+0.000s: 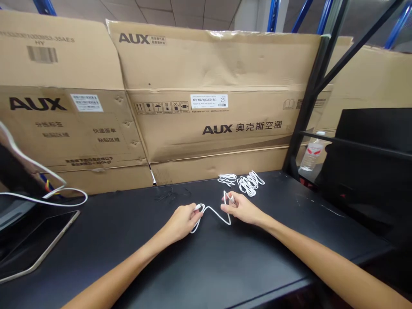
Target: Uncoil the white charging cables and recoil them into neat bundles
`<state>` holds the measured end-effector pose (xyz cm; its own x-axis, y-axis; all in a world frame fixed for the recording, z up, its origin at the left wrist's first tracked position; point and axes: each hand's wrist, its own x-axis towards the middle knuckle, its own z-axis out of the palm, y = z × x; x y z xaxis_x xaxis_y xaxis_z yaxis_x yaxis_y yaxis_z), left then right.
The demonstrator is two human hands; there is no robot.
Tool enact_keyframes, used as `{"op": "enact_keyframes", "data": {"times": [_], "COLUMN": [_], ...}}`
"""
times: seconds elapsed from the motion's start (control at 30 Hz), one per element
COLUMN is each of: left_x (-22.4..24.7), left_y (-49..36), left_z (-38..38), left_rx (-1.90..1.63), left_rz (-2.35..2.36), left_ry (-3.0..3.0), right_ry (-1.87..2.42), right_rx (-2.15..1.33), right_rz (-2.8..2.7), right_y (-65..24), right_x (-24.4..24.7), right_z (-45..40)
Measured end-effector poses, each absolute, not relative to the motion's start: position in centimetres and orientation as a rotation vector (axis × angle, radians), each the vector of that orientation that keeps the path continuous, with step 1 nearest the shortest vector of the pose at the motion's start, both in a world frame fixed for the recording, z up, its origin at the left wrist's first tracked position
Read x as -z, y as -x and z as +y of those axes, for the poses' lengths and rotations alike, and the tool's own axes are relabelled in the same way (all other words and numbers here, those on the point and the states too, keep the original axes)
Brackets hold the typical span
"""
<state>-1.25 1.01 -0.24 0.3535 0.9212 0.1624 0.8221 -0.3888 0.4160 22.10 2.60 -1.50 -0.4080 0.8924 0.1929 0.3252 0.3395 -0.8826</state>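
A thin white cable (216, 213) with a plug at its end runs between my two hands, just above the black desk. My left hand (184, 221) is closed on the coiled part, and a white plug (198, 207) shows at its fingertips. Held in the fingers of my right hand (241, 207) is the other stretch of the same cable, bent in a loop, with a white end piece partly hidden by the fingers. Behind my right hand lie bundled white cables (249, 183) and one more white coil (227, 179) beside them.
Large AUX cardboard boxes (206, 64) stand along the back of the black desk (128, 249). At left lies a tablet-like device (38, 244) near a loose white cord (75, 189). Thin black cords (167, 195) rest near the boxes. A black metal frame (304, 101) and water bottle (312, 152) are at right.
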Motion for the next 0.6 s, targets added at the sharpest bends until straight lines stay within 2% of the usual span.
{"op": "enact_keyframes", "data": {"times": [0.23, 0.37, 0.6], "left_x": [0.2, -0.3, -1.1], "left_y": [1.8, 2.3, 4.1], "left_z": [2.3, 3.0, 3.9], "left_rx": [-1.116, -1.288, -1.498], "left_rz": [1.311, 1.124, 1.142], "left_ry": [-1.523, -0.951, -0.713], "right_ry": [1.029, 1.062, 1.050], "right_rx": [-1.053, -1.299, -1.521], "right_rz": [-1.515, -1.182, -0.896], "right_y": [-22.9, -24.2, -25.8], "right_x": [1.9, 1.6, 0.7], "right_z": [4.6, 5.6, 6.6]}}
